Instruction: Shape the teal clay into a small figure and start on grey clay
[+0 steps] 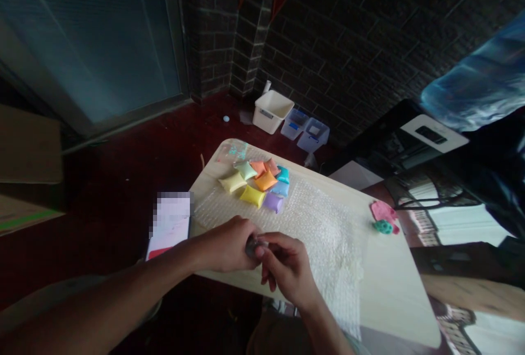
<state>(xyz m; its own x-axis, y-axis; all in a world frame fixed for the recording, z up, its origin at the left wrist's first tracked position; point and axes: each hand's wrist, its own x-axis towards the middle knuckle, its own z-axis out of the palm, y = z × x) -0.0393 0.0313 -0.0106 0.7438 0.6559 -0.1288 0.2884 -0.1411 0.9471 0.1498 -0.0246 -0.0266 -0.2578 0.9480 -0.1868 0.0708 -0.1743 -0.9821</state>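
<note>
Near the table's front edge, my left hand [233,244] is closed around a small dark grey lump [251,246]. My right hand [289,265] meets it from the right, thumb and forefinger pinched at the lump's edge. The lump is mostly hidden by fingers, so its kind is unclear. Beneath both hands lies a sheet of bubble wrap [328,223]. Beyond them sits a cluster of small pillow-shaped packets, among them a yellow packet [252,196], an orange packet [266,180], a purple packet [273,202] and a pale green packet [246,170].
A pink and green moulded piece [383,213] lies at the table's [394,284] right side. Left of the table is a lit phone-like screen [170,223], partly blurred out. A cream bin [268,117] and blue-tinted clear boxes [295,124] stand on the floor behind.
</note>
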